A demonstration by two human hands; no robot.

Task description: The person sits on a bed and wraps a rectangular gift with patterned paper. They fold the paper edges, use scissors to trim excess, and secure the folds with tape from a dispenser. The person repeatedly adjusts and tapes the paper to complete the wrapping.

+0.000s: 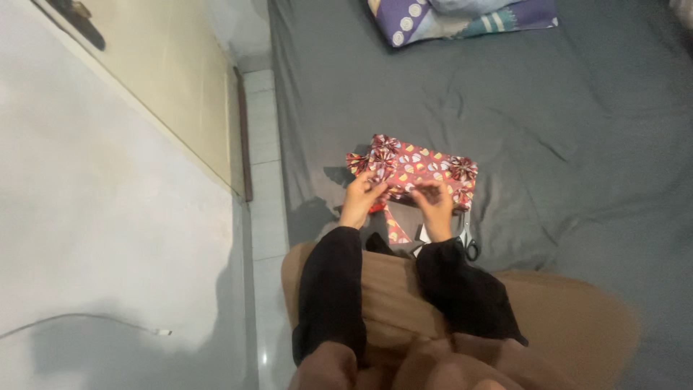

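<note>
red patterned gift wrap (422,172), grey bedsheet (548,130), purple dotted pillow (433,18), black sleeves (332,289)

A grey bedsheet (548,144) is being spread across the right of the frame. A purple patterned pillow (462,18) is being seen at the top. A white cable (86,318) is being shown lower left, with scissors (469,244) lying at centre.
</note>
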